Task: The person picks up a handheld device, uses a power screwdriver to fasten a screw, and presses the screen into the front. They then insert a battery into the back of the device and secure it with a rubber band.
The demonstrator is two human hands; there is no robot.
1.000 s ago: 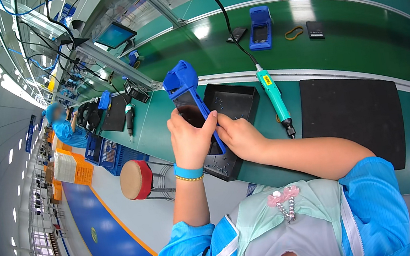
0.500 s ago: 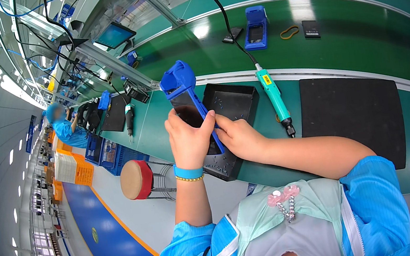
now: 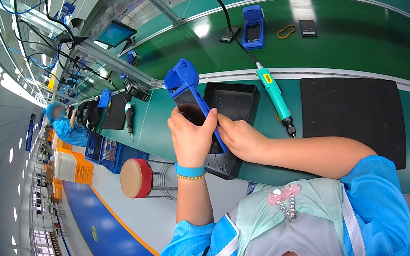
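Note:
A blue handheld terminal with a dark screen is held up, tilted, in front of me. My left hand is closed round its left side, the thumb lying across the lower screen. At the lower right edge my right hand grips the same terminal, its fingertips partly hidden behind it. Beneath and behind the terminal is a black tray with small screws scattered in it. Right of the tray lies a green electric screwdriver, its cable running upward.
A black mat covers the bench at right. Beyond, the green belt carries another blue terminal, a yellow-brown band and a black battery-like block. A round stool stands at left; farther off sits a person in blue.
The things on the belt have shifted slightly to the left. My hands and the terminal have moved a little to the right, with the grip unchanged.

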